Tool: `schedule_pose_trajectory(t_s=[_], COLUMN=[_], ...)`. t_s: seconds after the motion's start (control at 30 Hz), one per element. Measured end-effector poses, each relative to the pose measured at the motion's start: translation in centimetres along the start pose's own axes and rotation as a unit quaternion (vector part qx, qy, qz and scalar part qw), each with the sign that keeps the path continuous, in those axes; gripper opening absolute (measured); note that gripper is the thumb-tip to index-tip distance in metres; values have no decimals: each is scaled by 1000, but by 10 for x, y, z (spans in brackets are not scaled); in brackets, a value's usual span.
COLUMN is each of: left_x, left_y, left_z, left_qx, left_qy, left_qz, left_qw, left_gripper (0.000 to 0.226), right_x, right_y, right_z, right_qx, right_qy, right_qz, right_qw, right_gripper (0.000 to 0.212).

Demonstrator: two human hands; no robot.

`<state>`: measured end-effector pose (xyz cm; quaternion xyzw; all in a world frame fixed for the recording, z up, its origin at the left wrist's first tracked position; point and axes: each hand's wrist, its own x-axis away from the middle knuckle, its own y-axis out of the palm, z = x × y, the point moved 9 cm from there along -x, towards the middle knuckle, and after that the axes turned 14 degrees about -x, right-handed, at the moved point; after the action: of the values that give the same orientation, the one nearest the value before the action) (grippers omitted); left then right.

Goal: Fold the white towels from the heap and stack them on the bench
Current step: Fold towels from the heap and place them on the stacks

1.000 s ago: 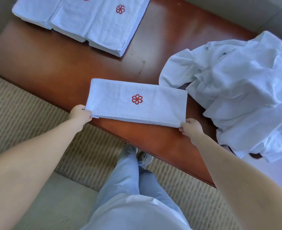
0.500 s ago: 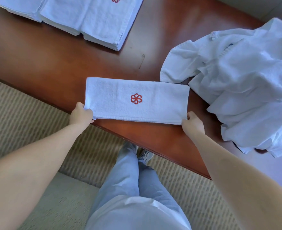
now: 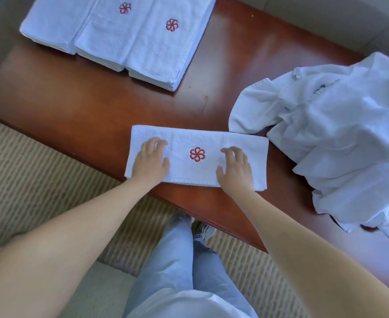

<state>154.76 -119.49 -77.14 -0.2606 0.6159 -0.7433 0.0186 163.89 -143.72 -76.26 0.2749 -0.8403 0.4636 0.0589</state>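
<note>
Folded towel [image 3: 198, 143] at bench [image 3: 97, 115] near edge, long axis left-right; left hand [image 3: 151, 162], right hand [image 3: 235, 169] flat atop either end, fingers seemingly relaxed, gripping nothing.

Setting: most likely a hotel guest room or a housekeeping area. Evidence follows. Polished reddish-brown wooden bench [image 3: 92, 106], glossy, low, with rounded edge. Floor: beige woven carpet [image 3: 23, 171] with a repeating short-dash pattern, at 8 to 9 o'clock and under the bench's near edge. Matching white towels in folded stacks [image 3: 124, 35] at 11 o'clock, each top towel bearing the same red embroidered pinwheel logo [image 3: 172, 25], i.e. uniform branded linen. Same logo on the folded towel [image 3: 198, 157] at centre. Unfolded heap of white towels [image 3: 340, 134] at 2 to 3 o'clock, one with a sewn label. Pale upholstered surface at 7 o'clock; exact item cannot be told.
</note>
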Motion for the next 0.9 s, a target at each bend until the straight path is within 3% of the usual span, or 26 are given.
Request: schedule_pose_trajectory(t_s=[0.1,0.3,0.53,0.63,0.9], left_x=[-28,-44,-35,-40,-37], left_y=[20,51,46,53,46], left_z=[39,25,-40,-45,-33], left_qx=[-58,-138,-133,-159,-232], left_qy=[91,152,104,101,33], left_qz=[8,89,111,115,-18], left_qw=[994,975,979,975,972], left_gripper=[58,59,61,61,64], right_x=[-26,-43,-38,-39,-36], right_y=[42,69,11,9,2], right_z=[-31,-6,87,102,89], right_qx=[22,75,100,109,135], right_qy=[-76,-156,13,39,76], right_qz=[-11,36,73,90,-13], right_qw=[997,984,992,989,988], right_gripper=[58,58,65,63,64])
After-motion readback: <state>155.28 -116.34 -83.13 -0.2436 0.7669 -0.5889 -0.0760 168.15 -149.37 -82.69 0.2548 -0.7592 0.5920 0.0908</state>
